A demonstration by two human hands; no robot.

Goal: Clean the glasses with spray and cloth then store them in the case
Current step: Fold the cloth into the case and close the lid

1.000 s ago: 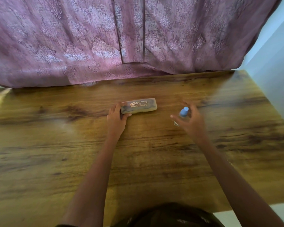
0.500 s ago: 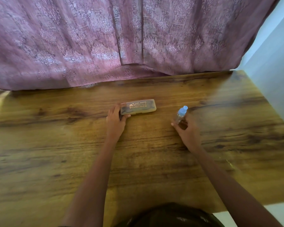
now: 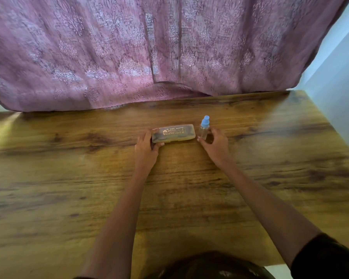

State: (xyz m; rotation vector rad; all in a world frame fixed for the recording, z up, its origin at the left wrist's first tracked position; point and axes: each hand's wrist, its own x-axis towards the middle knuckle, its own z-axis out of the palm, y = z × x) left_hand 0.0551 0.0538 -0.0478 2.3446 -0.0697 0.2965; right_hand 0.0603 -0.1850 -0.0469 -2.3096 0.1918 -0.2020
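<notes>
Case (image 3: 173, 133) contents murky; left fingers (image 3: 157, 144) hide its left end.

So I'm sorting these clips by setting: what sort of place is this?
Most likely a room in a home. A pink patterned curtain hangs behind a wooden table beside a pale wall. On the table are only a glasses case and a small spray bottle.

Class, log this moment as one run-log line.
left hand: holding case end | right hand: fingers around upright spray bottle | case: closed
</notes>
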